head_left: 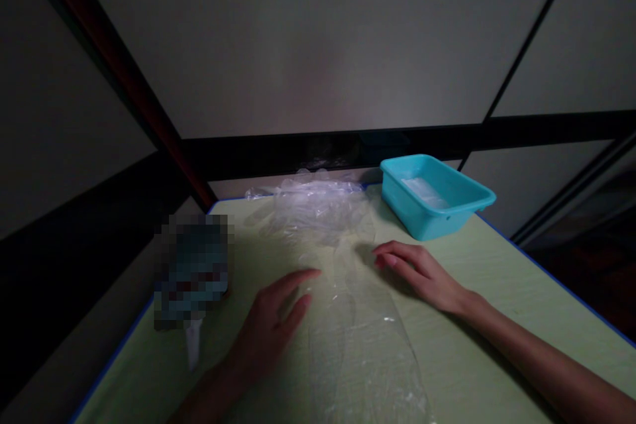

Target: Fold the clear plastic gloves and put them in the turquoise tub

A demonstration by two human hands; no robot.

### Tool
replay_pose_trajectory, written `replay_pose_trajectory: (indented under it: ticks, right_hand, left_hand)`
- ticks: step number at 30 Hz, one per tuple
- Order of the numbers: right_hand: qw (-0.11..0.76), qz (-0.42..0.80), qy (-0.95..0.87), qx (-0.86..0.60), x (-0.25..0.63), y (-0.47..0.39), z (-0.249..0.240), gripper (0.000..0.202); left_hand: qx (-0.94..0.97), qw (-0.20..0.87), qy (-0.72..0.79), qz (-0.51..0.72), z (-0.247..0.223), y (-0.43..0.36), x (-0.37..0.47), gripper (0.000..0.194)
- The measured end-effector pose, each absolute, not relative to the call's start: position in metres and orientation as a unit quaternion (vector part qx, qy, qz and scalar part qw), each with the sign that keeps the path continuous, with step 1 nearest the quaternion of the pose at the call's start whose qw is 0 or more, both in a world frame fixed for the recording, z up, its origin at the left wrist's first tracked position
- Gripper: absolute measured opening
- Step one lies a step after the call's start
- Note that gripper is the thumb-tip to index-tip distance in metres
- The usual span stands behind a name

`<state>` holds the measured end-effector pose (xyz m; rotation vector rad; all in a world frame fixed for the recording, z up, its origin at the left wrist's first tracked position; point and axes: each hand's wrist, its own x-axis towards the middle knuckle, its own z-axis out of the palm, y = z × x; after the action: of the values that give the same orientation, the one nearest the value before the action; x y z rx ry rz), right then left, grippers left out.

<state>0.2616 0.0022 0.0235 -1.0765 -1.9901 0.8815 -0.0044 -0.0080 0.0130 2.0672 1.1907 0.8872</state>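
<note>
A clear, thin plastic glove (368, 344) lies flat on the table, its wrist end towards me and finger parts pointing away. My left hand (268, 311) is over the table at the glove's left side, thumb and index finger apart, with nothing in it. To the right of the glove's finger end, my right hand (420, 271) is low over the table, fingers loosely bent and holding nothing that I can see. Behind both hands lies a crumpled pile of clear plastic gloves (318, 205) at the table's far edge.
A turquoise plastic basin (422, 215) with a white sheet or packet (424, 192) inside stands at the back right. At the left is a pixelated object (193, 271) with a white handle-like part (193, 344). The pale green table (497, 285) has blue edging; panels rise behind it.
</note>
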Motion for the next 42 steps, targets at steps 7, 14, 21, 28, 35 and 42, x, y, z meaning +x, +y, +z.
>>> replay_pose_trajectory:
  ticks: [7, 14, 21, 28, 35, 42]
  right_hand:
    - [0.270, 0.735, -0.593, -0.190, 0.247, -0.009, 0.016, 0.052]
    - [0.275, 0.732, -0.585, -0.216, 0.247, -0.007, -0.004, 0.047]
    - [0.361, 0.720, -0.548, -0.224, 0.249, -0.015, -0.001, 0.050]
    - [0.303, 0.720, -0.577, -0.237, 0.253, -0.021, 0.007, 0.050]
    - [0.316, 0.711, -0.582, -0.237, 0.252, -0.020, 0.007, 0.051]
    - [0.286, 0.669, -0.634, -0.263, 0.251, -0.018, 0.008, 0.052]
  left_hand:
    - [0.552, 0.749, 0.190, 0.314, 0.011, -0.018, 0.016, 0.040]
    - [0.533, 0.784, 0.208, 0.241, -0.008, -0.014, 0.027, 0.063]
    - [0.495, 0.788, 0.179, 0.320, 0.013, -0.012, 0.021, 0.053]
    - [0.524, 0.794, 0.190, 0.245, 0.008, -0.007, 0.020, 0.064]
    - [0.510, 0.802, 0.165, 0.263, 0.009, -0.009, 0.018, 0.063]
    - [0.530, 0.792, 0.204, 0.225, 0.006, -0.009, 0.021, 0.068]
